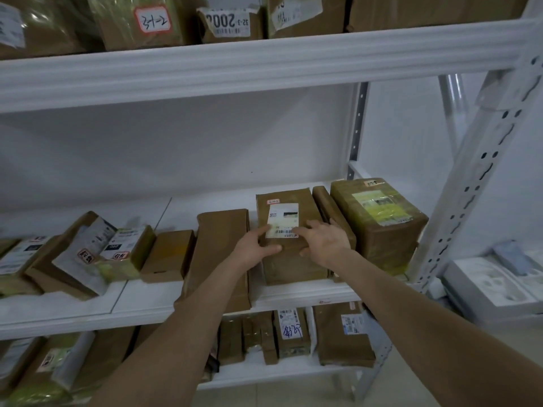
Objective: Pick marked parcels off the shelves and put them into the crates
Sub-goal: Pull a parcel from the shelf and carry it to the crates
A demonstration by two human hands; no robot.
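Both hands grasp the labelled parcel [289,267] at its near edge: left hand [257,245] at the near-left corner, right hand [326,242] at the near-right. It rests on the middle shelf [141,304], long axis pointing away from the person.

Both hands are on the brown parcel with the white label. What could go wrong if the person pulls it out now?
1. The labelled parcel sits close between a flat parcel and a narrow parcel; pulling it may drag one off the shelf.
2. The left hand and right hand hold only its front top edge, so it might slip or tip.
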